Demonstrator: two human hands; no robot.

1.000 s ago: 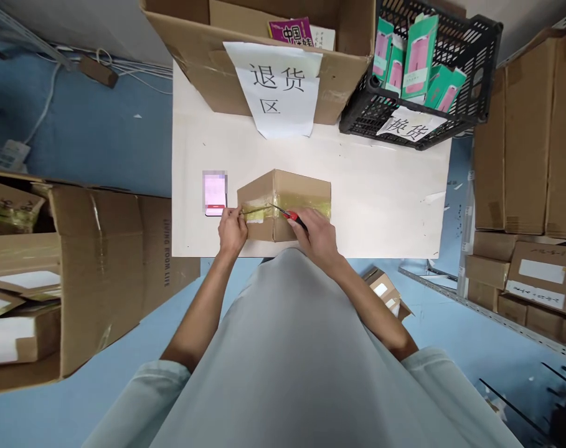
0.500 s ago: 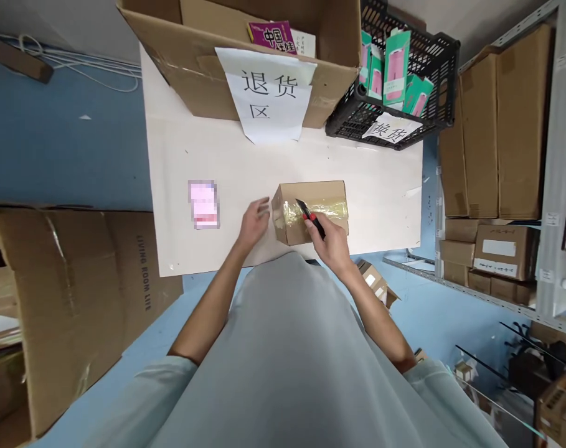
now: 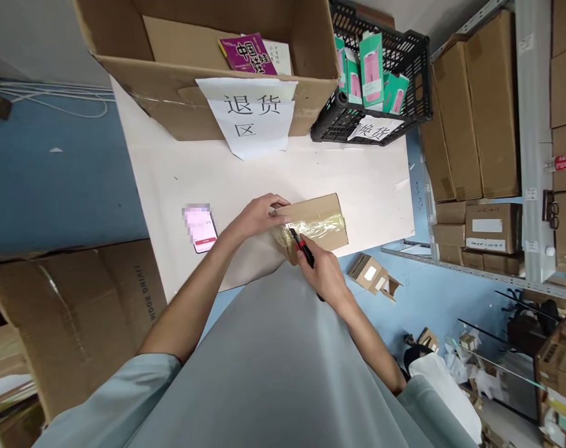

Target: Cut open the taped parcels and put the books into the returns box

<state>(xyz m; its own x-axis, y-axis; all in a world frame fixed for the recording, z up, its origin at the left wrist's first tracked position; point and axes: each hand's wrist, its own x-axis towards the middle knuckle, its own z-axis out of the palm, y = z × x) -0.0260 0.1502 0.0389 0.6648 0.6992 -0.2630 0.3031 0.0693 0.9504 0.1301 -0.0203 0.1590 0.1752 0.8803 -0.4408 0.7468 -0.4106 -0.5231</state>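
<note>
A small cardboard box (image 3: 317, 210), wrapped in shiny clear tape (image 3: 322, 226), lies at an angle near the table's front edge. My left hand (image 3: 260, 214) grips its left end, fingers over the far corner and thumb on the near side. In my right hand (image 3: 327, 274) is a black-and-red box cutter (image 3: 304, 250), fingers wrapped round its handle. The cutter's tip is over the taped top near the left end; whether the blade touches the tape I cannot tell. To the left a phone (image 3: 200, 229) with a lit pink screen lies on the white table (image 3: 357, 177).
A large open carton (image 3: 184, 118) with a paper sign and books (image 3: 249, 55) stands at the back. Beside it is a black plastic crate (image 3: 416, 81) holding several green-and-pink boxes (image 3: 371, 68). Shelves of cartons (image 3: 492, 106) stand right; a big carton (image 3: 109, 305) is at left.
My left hand has moved right, onto the box's left end. The box has turned slightly, and the box cutter is lower, near that end. The view has shifted and tilted.
</note>
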